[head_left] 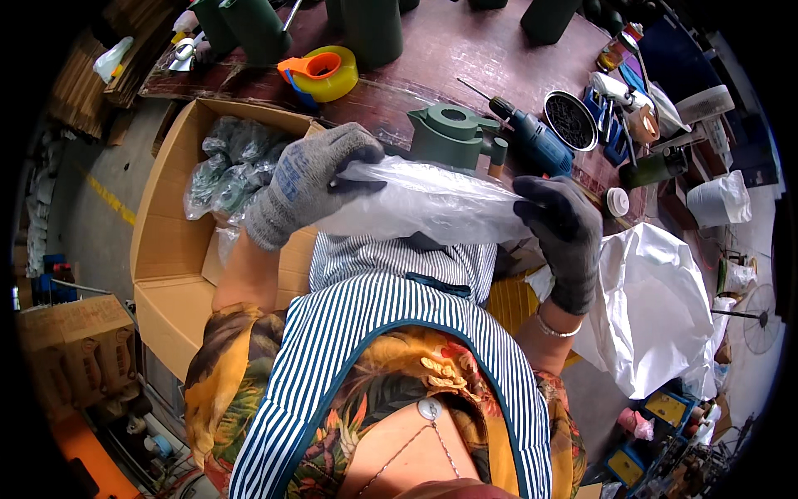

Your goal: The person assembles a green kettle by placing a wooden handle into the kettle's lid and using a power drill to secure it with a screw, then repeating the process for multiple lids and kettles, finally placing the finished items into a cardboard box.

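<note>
Between my two gloved hands a clear plastic bag (pixel 424 200) is stretched out in front of the striped apron. My left hand (pixel 312 179), in a grey work glove, pinches one end of it. The other end is gripped by my right hand (pixel 565 224), in a grey glove with dark fingers. Just beyond the bag, a dark green plastic jug (pixel 449 133) stands on the table, its lower part hidden by the bag. Left of my left hand is an open cardboard box (pixel 162 224) with several bagged green items (pixel 233 170) inside.
On the dark red table (pixel 465 50) are a yellow tape roll (pixel 332 83) in an orange dispenser, a blue power drill (pixel 532 137), a bowl of dark screws (pixel 570 121) and several green containers (pixel 371 33). A white sack (pixel 644 308) hangs at the right.
</note>
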Tool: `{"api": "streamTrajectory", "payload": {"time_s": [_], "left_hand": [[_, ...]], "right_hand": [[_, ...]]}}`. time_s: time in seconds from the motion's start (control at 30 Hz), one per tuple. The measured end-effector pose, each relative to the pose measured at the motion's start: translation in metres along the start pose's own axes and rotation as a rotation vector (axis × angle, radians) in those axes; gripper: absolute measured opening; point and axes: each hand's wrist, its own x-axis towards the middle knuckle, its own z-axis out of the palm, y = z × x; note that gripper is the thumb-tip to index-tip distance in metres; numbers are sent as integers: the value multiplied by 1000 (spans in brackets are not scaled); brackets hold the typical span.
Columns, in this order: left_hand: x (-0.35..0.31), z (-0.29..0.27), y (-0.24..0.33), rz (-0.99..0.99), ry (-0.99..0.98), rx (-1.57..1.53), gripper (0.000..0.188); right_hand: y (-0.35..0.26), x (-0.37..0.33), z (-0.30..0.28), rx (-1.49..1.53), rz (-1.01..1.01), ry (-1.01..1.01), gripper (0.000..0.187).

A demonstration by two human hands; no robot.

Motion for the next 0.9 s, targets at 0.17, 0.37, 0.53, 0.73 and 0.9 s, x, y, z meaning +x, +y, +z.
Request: {"api": "streamTrajectory", "payload": {"time_s": [0.17, 0.37, 0.53, 0.73, 0.9], "left_hand": [[5, -40, 4, 244, 109, -641, 75], [49, -37, 51, 529, -153, 0, 62], [44, -26, 34, 390, -32, -404, 36], [14, -9, -7, -61, -191, -834, 47], [-13, 54, -57, -19, 94, -1865, 86]], "right_hand": [[-22, 12, 6, -234, -549, 47, 29], [-63, 16, 20, -324, -741, -16, 24], [-31, 16, 17, 236, -215, -290, 83], [27, 7, 19, 726, -79, -306, 64], [37, -22, 54, 1431, 257, -159, 69]]}}
